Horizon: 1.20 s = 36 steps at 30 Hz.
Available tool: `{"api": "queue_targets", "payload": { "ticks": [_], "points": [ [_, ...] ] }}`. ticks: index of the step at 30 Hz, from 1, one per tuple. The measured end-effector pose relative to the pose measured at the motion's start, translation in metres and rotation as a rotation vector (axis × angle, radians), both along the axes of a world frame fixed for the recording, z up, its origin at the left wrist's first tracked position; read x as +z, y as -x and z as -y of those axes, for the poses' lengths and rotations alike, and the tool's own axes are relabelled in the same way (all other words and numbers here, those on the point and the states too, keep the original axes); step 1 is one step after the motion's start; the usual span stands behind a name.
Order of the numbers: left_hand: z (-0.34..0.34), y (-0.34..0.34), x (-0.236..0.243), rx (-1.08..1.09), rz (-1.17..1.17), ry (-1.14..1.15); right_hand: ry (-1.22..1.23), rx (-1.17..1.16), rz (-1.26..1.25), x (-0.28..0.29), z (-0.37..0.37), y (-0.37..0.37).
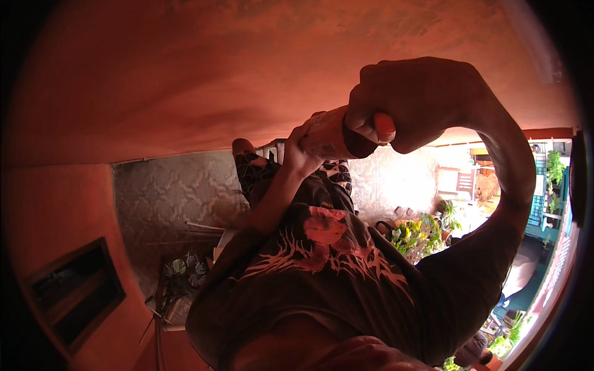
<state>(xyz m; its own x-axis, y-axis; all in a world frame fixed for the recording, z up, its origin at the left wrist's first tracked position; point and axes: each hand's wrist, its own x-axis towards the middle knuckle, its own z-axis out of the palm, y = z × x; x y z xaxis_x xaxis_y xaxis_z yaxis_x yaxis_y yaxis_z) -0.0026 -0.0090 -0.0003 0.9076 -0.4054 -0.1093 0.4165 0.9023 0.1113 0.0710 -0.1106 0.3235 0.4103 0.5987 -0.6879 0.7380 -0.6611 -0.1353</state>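
My left hand (300, 154) is wrapped around a cylindrical container (328, 137) with a pale, marked side and a dark mouth, held tilted toward the right. Over that mouth, my right hand (414, 102) is closed around a small red-orange object (384, 125), of which only a rounded end shows between the fingers; the rest is hidden and I cannot make out what it is. Both hands are raised close to a red-orange wall (204, 74) that fills the upper view.
Below are a patterned grey floor (158, 191), thin rods (201, 226) and dark-leaved items at the left. A dark recessed opening (73, 290) is in the left wall. Potted plants (414, 238) stand at the right beside a bright doorway area with a teal grille (541, 222).
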Motion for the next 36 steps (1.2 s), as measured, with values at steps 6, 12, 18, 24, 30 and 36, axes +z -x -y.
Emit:
{"api": "queue_targets", "payload": {
  "ticks": [6,12,18,24,30,36],
  "points": [
    [0.003,-0.004,0.000,-0.050,0.038,-0.015,-0.004,0.007,-0.013,0.009,0.004,-0.002],
    [-0.006,-0.007,0.001,-0.044,-0.114,-0.024,-0.421,0.115,-0.215,-0.002,0.027,-0.035],
    [-0.003,-0.017,0.000,-0.078,0.079,0.085,-0.976,-0.108,-0.436,-0.028,0.083,-0.042],
    [-0.023,-0.029,-0.012,-0.042,0.198,0.098,-1.557,-0.433,-0.558,-0.105,0.110,-0.047],
    [-0.032,-0.029,-0.002,0.050,0.072,0.034,-2.069,-0.913,-0.913,-0.199,0.107,-0.020],
    [-0.045,-0.034,0.002,0.155,0.091,0.040,-2.239,-1.228,-1.083,-0.231,0.075,-0.008]
  ]
}}
